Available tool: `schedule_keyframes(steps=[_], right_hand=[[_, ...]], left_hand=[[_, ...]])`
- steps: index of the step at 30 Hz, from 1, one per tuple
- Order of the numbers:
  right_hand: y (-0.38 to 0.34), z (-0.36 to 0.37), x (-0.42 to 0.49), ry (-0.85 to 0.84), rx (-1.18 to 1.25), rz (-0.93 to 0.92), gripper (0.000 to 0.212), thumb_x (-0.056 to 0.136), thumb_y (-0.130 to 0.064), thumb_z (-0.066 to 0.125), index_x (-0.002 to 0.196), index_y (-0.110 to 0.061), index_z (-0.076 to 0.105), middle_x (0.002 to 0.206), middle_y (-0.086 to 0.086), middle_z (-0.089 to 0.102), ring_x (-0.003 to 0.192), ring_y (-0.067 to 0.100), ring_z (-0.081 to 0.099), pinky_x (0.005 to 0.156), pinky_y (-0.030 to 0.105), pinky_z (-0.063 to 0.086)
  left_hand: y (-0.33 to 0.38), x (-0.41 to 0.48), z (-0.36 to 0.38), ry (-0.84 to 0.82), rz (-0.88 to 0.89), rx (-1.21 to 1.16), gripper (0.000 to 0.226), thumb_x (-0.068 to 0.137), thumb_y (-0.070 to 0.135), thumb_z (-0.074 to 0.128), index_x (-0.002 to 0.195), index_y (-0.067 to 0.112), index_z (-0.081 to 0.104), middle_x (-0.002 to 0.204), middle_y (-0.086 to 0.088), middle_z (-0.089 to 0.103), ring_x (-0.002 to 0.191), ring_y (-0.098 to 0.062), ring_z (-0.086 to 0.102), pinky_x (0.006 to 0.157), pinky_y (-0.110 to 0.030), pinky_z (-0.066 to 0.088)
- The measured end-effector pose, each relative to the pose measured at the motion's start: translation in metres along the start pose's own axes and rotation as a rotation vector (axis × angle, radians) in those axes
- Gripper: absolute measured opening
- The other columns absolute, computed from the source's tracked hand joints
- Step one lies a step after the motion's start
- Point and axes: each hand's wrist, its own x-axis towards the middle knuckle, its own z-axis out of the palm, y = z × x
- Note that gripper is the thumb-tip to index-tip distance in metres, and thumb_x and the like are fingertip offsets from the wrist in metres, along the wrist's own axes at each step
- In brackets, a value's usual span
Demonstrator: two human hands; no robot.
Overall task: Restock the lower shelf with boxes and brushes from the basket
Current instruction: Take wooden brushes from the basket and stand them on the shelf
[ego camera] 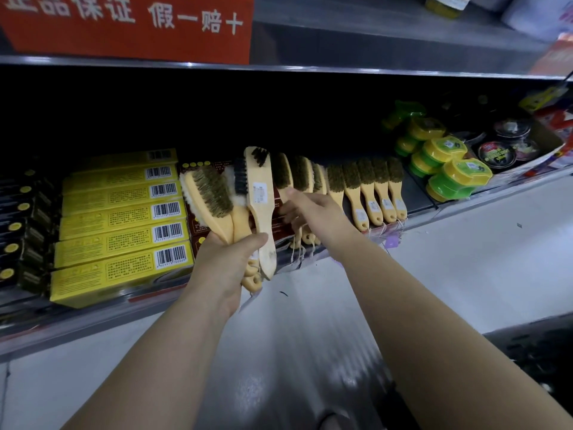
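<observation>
- A dark, blurred basket [539, 352] sits at the lower right on the pale floor [465, 259].
- Two bare forearms reach up from the bottom toward the lower shelf [77, 327].
- The left grip [228, 262] is closed round the handles of a held bunch of brushes [260, 193], just in front of the shelf's front edge. Thumb and fingers wrap the wooden handles, and the bristle heads fan upward.
- The right grip [313, 212] is at the left end of the row of brushes [366, 187], with the thumb stretched out over them. The fingers are hidden behind the palm, so I cannot tell whether they hold a handle.
- That row stands at the middle of the shelf, bristles to the back and handles hanging over the front edge.
- Yellow boxes [124, 221] are stacked at the shelf's left part, barcodes facing out. Black boxes [18, 225] are stacked at the far left end.
- Dark red boxes [198, 169] lie behind the held bunch.
- Green and yellow tubs [449, 172] are piled right of the row. Black round tins [496, 153] lie in a carton toward the right end.
- A red banner [124, 26] hangs on the shelf above.
</observation>
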Motion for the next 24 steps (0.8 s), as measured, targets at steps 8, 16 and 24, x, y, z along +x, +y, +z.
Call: schedule_keyframes(steps=[8,16,24], right_hand=[[-0.01,0.003,-0.004,-0.118,0.486,0.036,0.016,0.098,-0.02,0.046,0.102,-0.007,0.055,0.072,0.002,0.068,0.067,0.015,0.066,0.067,0.029,0.057],[0.038,-0.029,0.022,0.389,0.354,0.218,0.038,0.092,-0.001,0.037,0.126,-0.014,0.049,0.108,0.01,0.061,0.097,0.023,0.059,0.08,0.029,0.044],[0.054,-0.016,0.036,0.381,-0.072,0.177,0.039,0.094,-0.007,0.04,0.132,-0.015,0.044,0.11,0.008,0.063,0.085,0.022,0.059,0.071,0.033,0.051]], left_hand=[[0.003,-0.006,-0.002,0.01,0.039,-0.033,0.015,0.083,0.017,0.07,0.088,0.014,0.055,0.073,-0.013,0.052,0.074,-0.027,0.044,0.062,-0.042,0.036],[0.003,-0.006,-0.002,-0.028,0.022,0.013,0.024,0.083,0.034,0.069,0.09,0.014,0.057,0.065,-0.005,0.046,0.046,-0.014,0.039,0.052,-0.031,0.032],[-0.003,-0.003,0.0,-0.037,0.055,0.096,0.014,0.087,0.043,0.061,0.093,0.03,0.061,0.085,-0.004,0.065,0.067,-0.022,0.062,0.069,-0.048,0.053]])
